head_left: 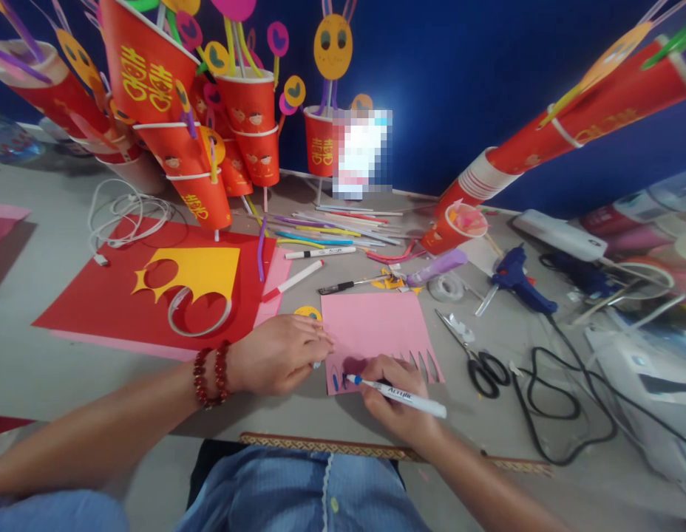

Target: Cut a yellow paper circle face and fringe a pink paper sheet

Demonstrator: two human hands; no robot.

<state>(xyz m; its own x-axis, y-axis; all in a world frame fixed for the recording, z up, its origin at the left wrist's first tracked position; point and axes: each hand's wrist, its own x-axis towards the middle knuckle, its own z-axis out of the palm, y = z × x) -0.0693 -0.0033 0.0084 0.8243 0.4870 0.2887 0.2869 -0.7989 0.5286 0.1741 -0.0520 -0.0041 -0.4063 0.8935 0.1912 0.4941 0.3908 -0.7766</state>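
Note:
My right hand grips a white acrylic marker, its blue tip on the lower left part of a pink paper sheet. Small narrow blue-marked ovals show beside the tip. Several slim pointed cutouts run along the sheet's lower right edge. My left hand, with a red bead bracelet at the wrist, rests at the sheet's left edge. Its fingers are curled, and a small pale end pokes out beneath them; its kind is unclear. A yellow paper face lies partly hidden behind that hand.
Black-handled scissors and a blue glue gun with a looping cord lie right. Left are red paper, cut yellow paper and a tape roll. Behind lie coloured sticks; decorated red cups stand there.

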